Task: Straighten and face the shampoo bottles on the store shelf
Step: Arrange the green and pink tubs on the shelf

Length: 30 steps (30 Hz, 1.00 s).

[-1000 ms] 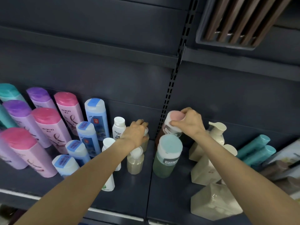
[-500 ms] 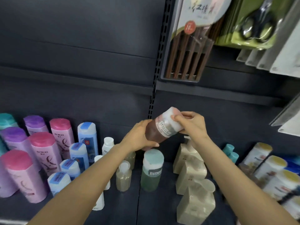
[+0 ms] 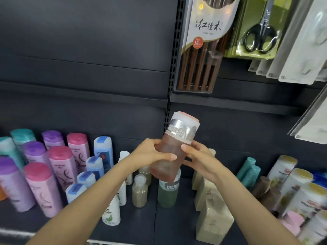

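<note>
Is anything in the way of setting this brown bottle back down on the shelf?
Yes. The green bottle stands directly beneath the brown bottle, which both the left hand and right hand hold. The spot behind it is hidden.

The scene is lit evenly and softly from above; bottles at the near right are blurred, and edges are bent by wide-angle distortion.

We get one head-worn view, looking forward and slightly down, close in on the shelf; both forearms reach in from the bottom edge, and hanging packs of chopsticks sit up top right.
</note>
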{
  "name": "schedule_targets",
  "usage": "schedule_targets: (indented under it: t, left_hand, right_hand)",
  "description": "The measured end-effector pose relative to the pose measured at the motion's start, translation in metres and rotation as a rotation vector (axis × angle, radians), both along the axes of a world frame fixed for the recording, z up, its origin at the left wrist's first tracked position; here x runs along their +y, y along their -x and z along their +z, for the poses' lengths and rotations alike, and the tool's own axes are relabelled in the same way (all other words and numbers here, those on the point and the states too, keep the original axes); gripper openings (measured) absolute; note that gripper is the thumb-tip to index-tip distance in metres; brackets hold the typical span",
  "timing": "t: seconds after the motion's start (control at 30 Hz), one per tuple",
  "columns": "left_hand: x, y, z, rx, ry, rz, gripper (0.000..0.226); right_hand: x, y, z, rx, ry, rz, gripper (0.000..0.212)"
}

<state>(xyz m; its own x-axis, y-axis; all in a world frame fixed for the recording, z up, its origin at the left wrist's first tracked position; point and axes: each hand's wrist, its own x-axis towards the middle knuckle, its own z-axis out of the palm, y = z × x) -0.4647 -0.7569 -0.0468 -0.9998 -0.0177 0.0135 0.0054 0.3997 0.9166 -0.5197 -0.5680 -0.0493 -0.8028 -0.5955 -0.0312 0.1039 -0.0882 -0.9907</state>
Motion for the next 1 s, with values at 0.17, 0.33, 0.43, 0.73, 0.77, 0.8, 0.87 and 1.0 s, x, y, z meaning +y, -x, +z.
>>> schedule_targets:
  t: [0.17,0.33,0.43,0.73,0.77,0.8,0.87,1.0]
  left_hand:
    - [0.004,-0.012,-0.001,-0.065,-0.092,0.052,0.054]
    - [-0.003,-0.029,-0.012,0.012,-0.006,0.120,0.067]
    - [-0.004,-0.035,-0.017,0.054,0.057,0.126,0.072]
    - [-0.013,-0.042,-0.018,-0.058,-0.542,0.241,0.024]
    - [-0.012,-0.044,-0.016,-0.092,-0.568,0.228,0.026]
    - [-0.011,-0.044,-0.015,-0.127,-0.591,0.221,0.030]
    - [-0.009,-0.046,-0.014,-0.163,-0.642,0.220,0.034]
    - [-0.006,-0.047,-0.021,-0.045,-0.594,0.177,0.042]
  right_hand:
    - [-0.007,-0.010,-0.005,-0.029,0.032,-0.095,0.043]
    - [-0.017,-0.014,-0.010,-0.141,0.074,-0.297,0.037]
    - [-0.022,-0.014,-0.012,-0.197,0.095,-0.321,0.043]
    - [-0.017,-0.017,-0.018,-0.277,0.287,-0.161,0.052]
    - [-0.019,-0.017,-0.018,-0.298,0.308,-0.160,0.055]
    - [-0.021,-0.017,-0.017,-0.315,0.317,-0.177,0.058]
    - [-0.025,-0.018,-0.015,-0.331,0.295,-0.253,0.059]
    - [-0.027,-0.016,-0.012,-0.351,0.240,-0.364,0.040]
